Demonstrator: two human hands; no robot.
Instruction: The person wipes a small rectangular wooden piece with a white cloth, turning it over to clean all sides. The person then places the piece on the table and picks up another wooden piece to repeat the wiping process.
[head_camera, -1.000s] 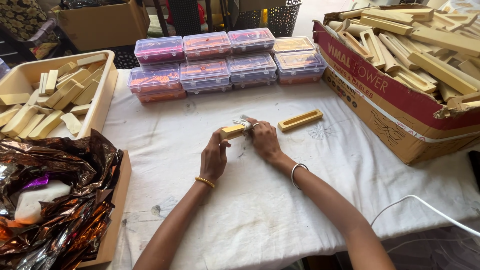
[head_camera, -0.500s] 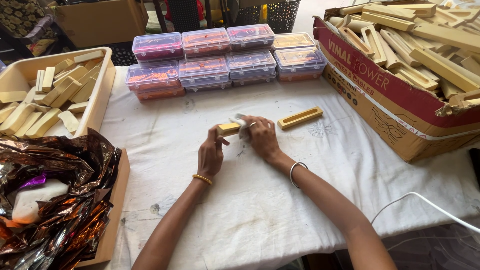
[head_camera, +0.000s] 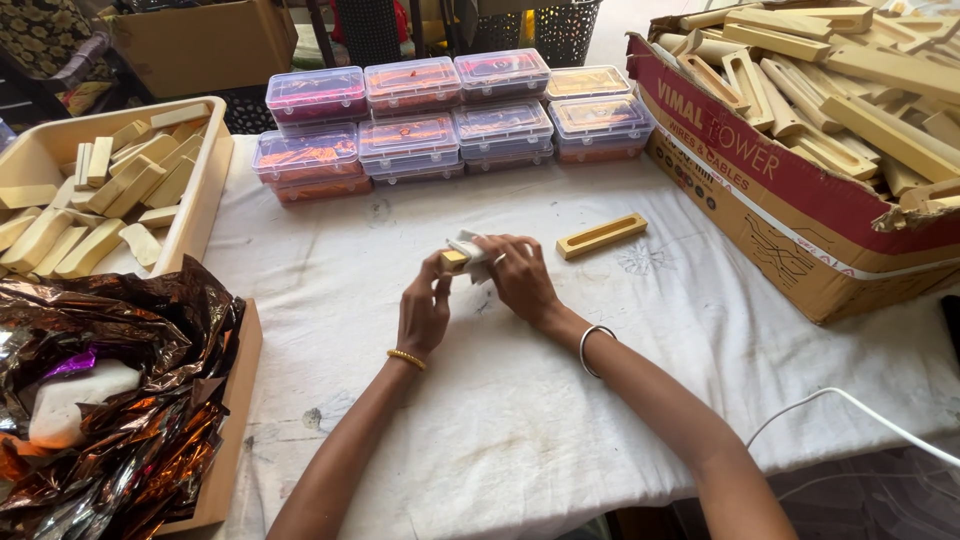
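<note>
The left hand (head_camera: 425, 315) is closing its grip on the near end of a small wooden block (head_camera: 453, 260), lying on the white-clothed desk (head_camera: 520, 400) just left of the slotted wooden piece (head_camera: 601, 236). The right hand (head_camera: 518, 278) is pressing a pale cloth (head_camera: 468, 246) around the block's far end, fingers curled shut over it. 8 clear lidded boxes (head_camera: 450, 115) are sitting beyond that slotted piece.
</note>
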